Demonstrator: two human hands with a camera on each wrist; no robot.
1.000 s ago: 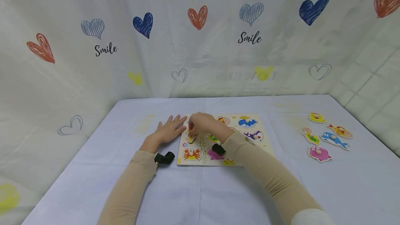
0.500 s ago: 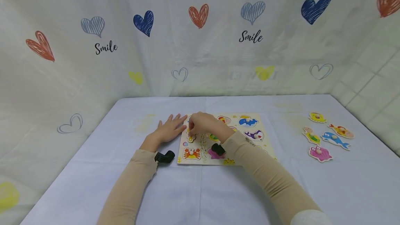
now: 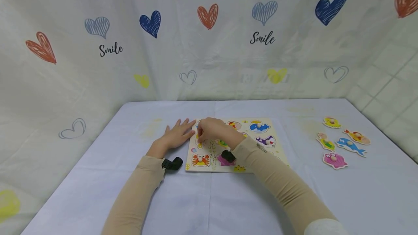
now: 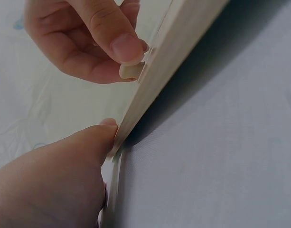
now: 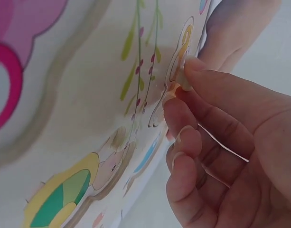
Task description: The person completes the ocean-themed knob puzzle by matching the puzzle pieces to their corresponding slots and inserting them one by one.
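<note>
Pinching hand: right hand (image 3: 211,129), thumb and forefinger closed on the peg (image 4: 131,71) of a seahorse piece (image 5: 179,52).
Piece position: on the puzzle board (image 3: 261,148), near its left edge.
Left hand (image 3: 177,135): fingers straight and spread, flat on the bench (image 3: 202,198), thumb against the board's edge.

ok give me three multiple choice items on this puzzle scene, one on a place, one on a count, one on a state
1. Where does the flat wooden puzzle board lie?
A. centre of the table
B. far left edge
C. on the floor

2. How many loose painted pieces lie at the right?
A. two
B. five
C. nine

3. What is the right hand doing?
A. resting flat
B. pinching a small pale peg
C. pointing upward

A: the board sits mid-table.
B: five lie apart there.
B: thumb and finger close on the peg.
</note>
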